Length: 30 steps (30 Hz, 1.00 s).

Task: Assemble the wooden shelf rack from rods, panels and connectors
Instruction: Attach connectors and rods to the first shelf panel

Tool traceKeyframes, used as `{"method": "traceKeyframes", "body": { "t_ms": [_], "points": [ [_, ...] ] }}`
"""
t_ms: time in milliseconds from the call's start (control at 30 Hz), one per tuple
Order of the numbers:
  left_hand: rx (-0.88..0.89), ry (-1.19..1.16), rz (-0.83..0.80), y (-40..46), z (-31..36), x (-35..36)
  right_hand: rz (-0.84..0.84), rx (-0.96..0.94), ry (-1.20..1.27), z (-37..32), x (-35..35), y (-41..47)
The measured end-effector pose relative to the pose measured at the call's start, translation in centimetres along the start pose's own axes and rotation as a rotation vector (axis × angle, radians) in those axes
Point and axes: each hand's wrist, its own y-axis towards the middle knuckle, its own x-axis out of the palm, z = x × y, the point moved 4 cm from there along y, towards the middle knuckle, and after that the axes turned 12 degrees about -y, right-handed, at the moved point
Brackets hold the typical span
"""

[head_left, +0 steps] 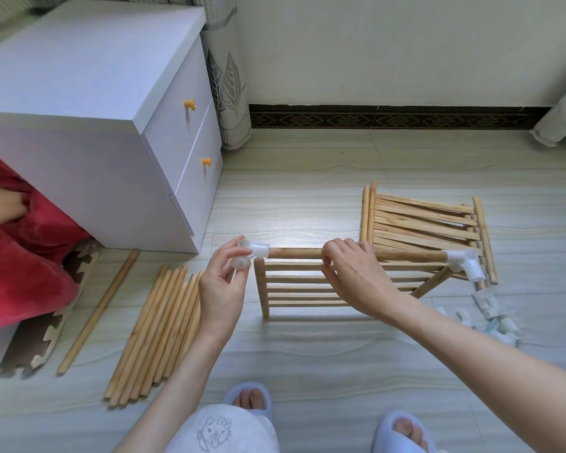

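At centre frame, a white plastic connector (250, 253) is pinched by the fingers of the left hand (222, 282), its socket seated over the left end of a horizontal wooden rod (294, 252). That rod is gripped from above by the right hand (353, 273), fingers curled round it. At the rod's right end a second white connector (464, 261) is fitted, with an angled leg rod (430, 284) running down from it to the floor (307, 354). Just below the held rod, a slatted panel (294, 287) is seen lying on the floor. Behind it, at centre right, more slatted panels (422, 220) are stacked. A bundle of loose rods (154, 331) is laid out at lower left, one single rod (97, 310) apart from it further left. Spare connectors (490, 312) are heaped at the right edge. A white drawer cabinet (111, 125) fills the upper left.
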Motion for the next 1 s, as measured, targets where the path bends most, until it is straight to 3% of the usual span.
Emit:
{"method": "traceKeyframes", "body": {
  "t_ms": [200,367,1000],
  "points": [
    [0.026,0.082,0.036,-0.1,-0.5,-0.3,-0.117,0.116,0.133,0.0,0.0,0.7],
    [0.054,0.078,0.012,0.2,-0.3,0.4,0.009,0.055,-0.002,0.2,-0.3,0.7],
    [0.169,0.162,-0.066,-0.4,0.4,3.3,0.022,0.06,0.06,0.0,-1.7,1.0]
  ]
}}
